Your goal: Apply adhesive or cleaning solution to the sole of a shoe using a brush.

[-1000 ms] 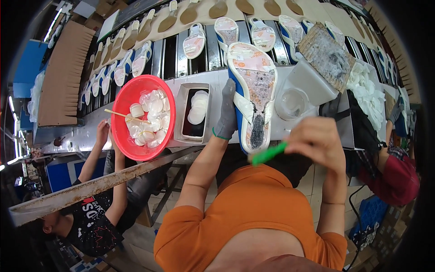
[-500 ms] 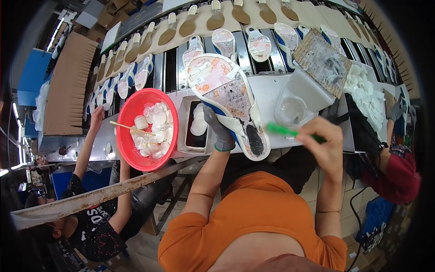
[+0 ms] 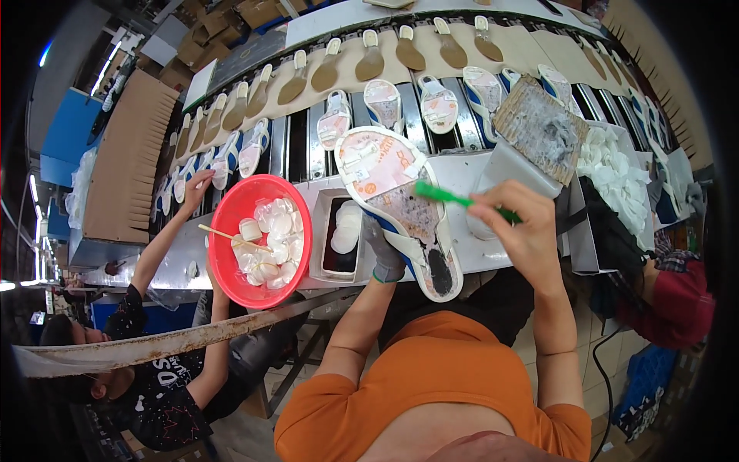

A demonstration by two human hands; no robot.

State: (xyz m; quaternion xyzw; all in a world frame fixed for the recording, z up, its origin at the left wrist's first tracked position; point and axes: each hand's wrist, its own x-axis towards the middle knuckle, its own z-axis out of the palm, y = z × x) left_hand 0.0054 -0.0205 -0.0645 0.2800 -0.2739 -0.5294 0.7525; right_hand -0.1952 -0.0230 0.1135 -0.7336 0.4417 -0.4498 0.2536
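Note:
My left hand (image 3: 384, 252), in a grey glove, is closed on the edge of a white and blue sandal (image 3: 394, 202). The sandal lies bottom up and tilted, with its wide toe end away from me and its narrow heel end near. Its pink insole board is bare at the toe, rough grey in the middle and black at the heel. My bare right hand (image 3: 522, 227) pinches a green brush (image 3: 446, 195) by its handle. The brush head is over the sandal's rough middle part; whether the bristles touch it I cannot tell.
A red basin (image 3: 218, 269) of white discs and a white box (image 3: 317, 266) stand to the left. At right are a translucent white container (image 3: 517, 168), a grimy board (image 3: 541, 127) and white pieces (image 3: 612, 165). Sandals and soles line the conveyor (image 3: 296, 142). Co-workers' hands are at both sides.
My right hand has brought the brush left and away from me, from beside the sandal's heel to over its middle. The left hand keeps hold of the sandal. The view has shifted slightly.

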